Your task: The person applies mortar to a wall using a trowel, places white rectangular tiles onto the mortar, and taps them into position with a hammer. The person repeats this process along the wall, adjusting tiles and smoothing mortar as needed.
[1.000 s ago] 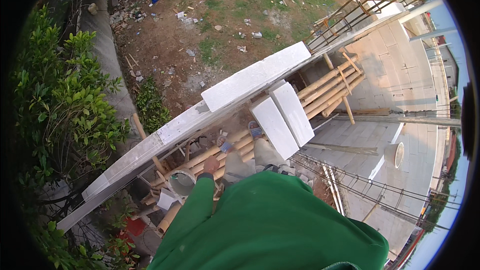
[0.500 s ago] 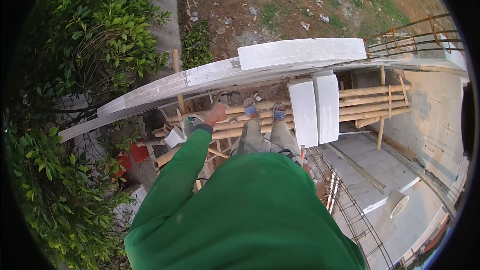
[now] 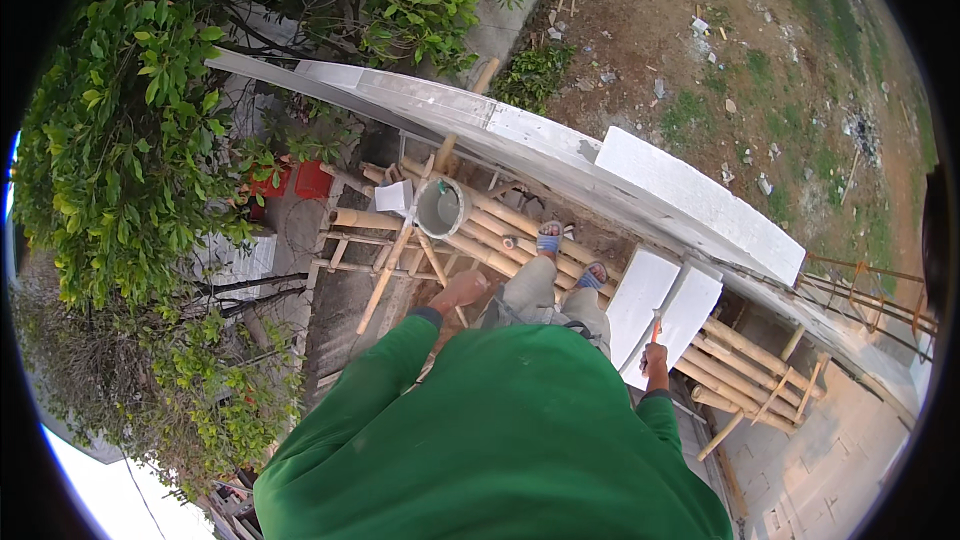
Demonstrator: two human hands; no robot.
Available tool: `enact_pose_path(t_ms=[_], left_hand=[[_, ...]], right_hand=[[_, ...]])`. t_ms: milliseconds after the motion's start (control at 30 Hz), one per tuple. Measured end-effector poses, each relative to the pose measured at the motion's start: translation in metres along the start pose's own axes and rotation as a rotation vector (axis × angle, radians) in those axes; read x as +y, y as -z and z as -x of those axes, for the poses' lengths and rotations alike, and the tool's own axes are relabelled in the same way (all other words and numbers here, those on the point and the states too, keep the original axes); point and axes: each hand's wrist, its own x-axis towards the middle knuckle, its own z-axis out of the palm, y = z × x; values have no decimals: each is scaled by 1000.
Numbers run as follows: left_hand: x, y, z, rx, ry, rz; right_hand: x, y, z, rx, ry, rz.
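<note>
My left hand (image 3: 462, 290) hangs below and right of a grey bucket (image 3: 457, 208), fingers curled; anything inside them is hidden. My right hand (image 3: 655, 360) is closed on a slim orange-handled tool (image 3: 656, 329) over two long white blocks (image 3: 636, 298) lying side by side on bamboo poles. My feet in striped sandals (image 3: 550, 237) stand on the bamboo scaffold (image 3: 487, 234), between bucket and blocks. A smaller white piece (image 3: 390, 198) sits left of the bucket.
A masonry wall top (image 3: 392, 98) runs diagonally beyond the scaffold, bearing another long white block (image 3: 690, 198). Rebar cages (image 3: 860, 305) are at the right. Dense branches (image 3: 140, 140) and red objects (image 3: 312, 180) are at left. Littered ground (image 3: 700, 80) lies below the wall.
The view has swung round, moving the scaffold diagonal and showing more foliage. The bucket now shows fully. My right hand and its tool, barely visible earlier, are over the blocks.
</note>
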Motion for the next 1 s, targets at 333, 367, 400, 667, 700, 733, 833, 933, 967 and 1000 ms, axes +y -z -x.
enact_pose_path(t_ms=[333, 367, 400, 667, 700, 733, 833, 933, 967, 1000], left_hand=[[-58, -73, 100, 47, 479, 172], [-66, -79, 93, 44, 474, 158], [-75, -80, 87, 41, 462, 143], [-152, 9, 12, -40, 160, -142], [-153, 32, 7, -67, 114, -183], [-154, 58, -3, -88, 68, -207], [-178, 118, -34, -141, -23, -274], [-232, 159, -72, -126, -142, -222], [-259, 166, -90, -66, -107, -198], [-281, 175, -108, -4, -73, -176]], right_hand=[[-24, -79, -44, -153, 56, 75], [-29, -93, -35, -147, 39, 97], [-29, -106, -33, -168, 60, 101], [-60, -206, 2, -138, 269, 335], [-57, -218, 0, -118, 337, 360], [-49, -231, -10, -62, 328, 344], [-31, -275, -37, 64, 309, 284], [-22, -308, -9, 74, 231, 100], [-31, -329, 15, 48, 158, -22], [-45, -348, 37, 21, 90, -147]])
